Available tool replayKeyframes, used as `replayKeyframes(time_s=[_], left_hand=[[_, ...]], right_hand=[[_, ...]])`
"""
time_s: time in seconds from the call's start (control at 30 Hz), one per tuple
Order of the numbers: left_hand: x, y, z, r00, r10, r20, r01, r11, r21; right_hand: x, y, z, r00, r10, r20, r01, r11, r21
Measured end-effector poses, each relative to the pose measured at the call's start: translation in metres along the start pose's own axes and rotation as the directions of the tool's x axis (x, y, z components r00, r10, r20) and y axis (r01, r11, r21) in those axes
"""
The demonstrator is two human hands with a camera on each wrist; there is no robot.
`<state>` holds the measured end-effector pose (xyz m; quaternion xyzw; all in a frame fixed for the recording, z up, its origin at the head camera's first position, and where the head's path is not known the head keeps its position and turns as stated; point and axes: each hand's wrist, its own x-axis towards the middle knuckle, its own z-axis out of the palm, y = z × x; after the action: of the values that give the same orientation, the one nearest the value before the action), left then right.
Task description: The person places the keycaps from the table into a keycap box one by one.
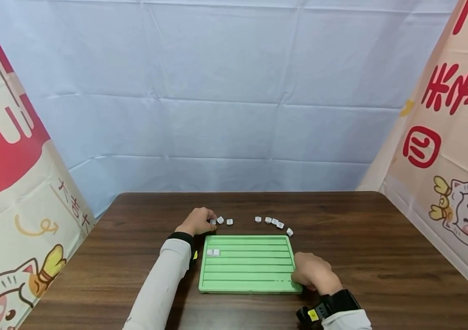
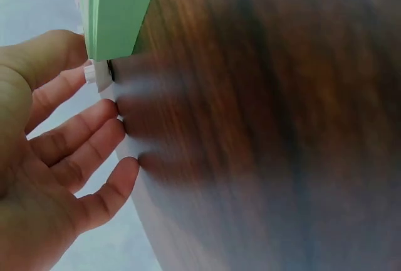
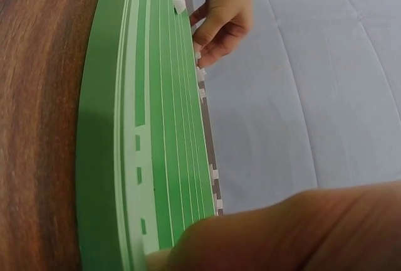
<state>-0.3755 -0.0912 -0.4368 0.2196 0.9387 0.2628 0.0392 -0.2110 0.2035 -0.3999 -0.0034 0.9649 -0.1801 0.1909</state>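
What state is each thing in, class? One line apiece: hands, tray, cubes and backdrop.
Left hand, pinching a cube
Pinched cube, between thumb and fingers
Right hand, gripping the tray's right edge
Green tray, lying flat, ridged side up
Two tray cubes, side by side near its left end
Seven other cubes, loose beyond the tray
Blue backdrop, hanging, creased

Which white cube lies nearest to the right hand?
The rightmost white cube, just beyond the green board; every other cube lies farther from the right hand.
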Motion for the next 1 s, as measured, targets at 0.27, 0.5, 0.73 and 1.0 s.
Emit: replayKeyframes(time_s=[0.27,0.5,0.73,1.0], left_hand=[[-0.0002,-0.0072,0.0037,0.999,0.017,-0.047,-0.017,1.0,0.0],[-0.0007,-0.0099,0.0016,0.999,-0.008,-0.043,0.007,0.999,-0.033],[-0.0008,-0.0093,-0.0007,0.999,-0.02,-0.026,0.019,0.999,-0.047],[0.0003,-0.0099,-0.0004,0.999,-0.016,-0.044,0.014,0.999,-0.048]], right_hand=[[0.0,-0.0005,-0.0006,1.0,-0.001,0.002,0.001,1.0,0.003],[0.0009,-0.0009,0.0,1.0,0.011,-0.007,-0.011,1.0,-0.004],[0.0017,-0.0008,0.0007,1.0,0.003,-0.015,-0.003,1.0,-0.016],[0.0014,-0.0008,0.0005,1.0,0.006,-0.009,-0.006,1.0,-0.015]])
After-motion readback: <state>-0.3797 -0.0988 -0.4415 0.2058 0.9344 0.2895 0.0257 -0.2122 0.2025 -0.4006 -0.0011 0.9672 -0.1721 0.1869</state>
